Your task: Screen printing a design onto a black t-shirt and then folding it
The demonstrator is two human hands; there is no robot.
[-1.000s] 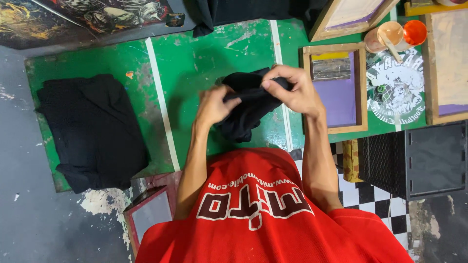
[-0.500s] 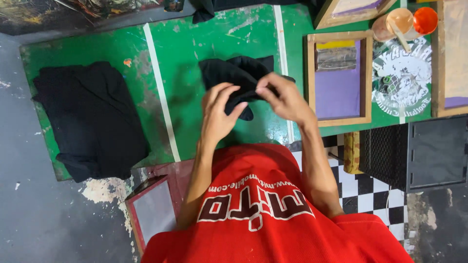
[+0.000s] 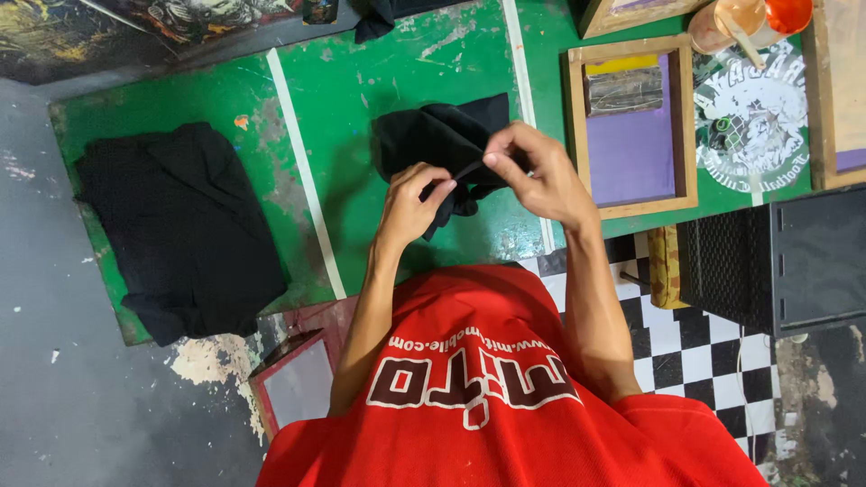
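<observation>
Head view: left hand and right hand both pinch an edge of the black cloth, fingers closed on it, above the green board. Left of the cloth lies a black pile; right, a wooden frame.

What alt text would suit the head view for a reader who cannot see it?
Both hands, left hand and right hand, pinch a black cloth over a green board. A pile of black garments lies to the left, a wooden frame with a purple screen to the right.
</observation>
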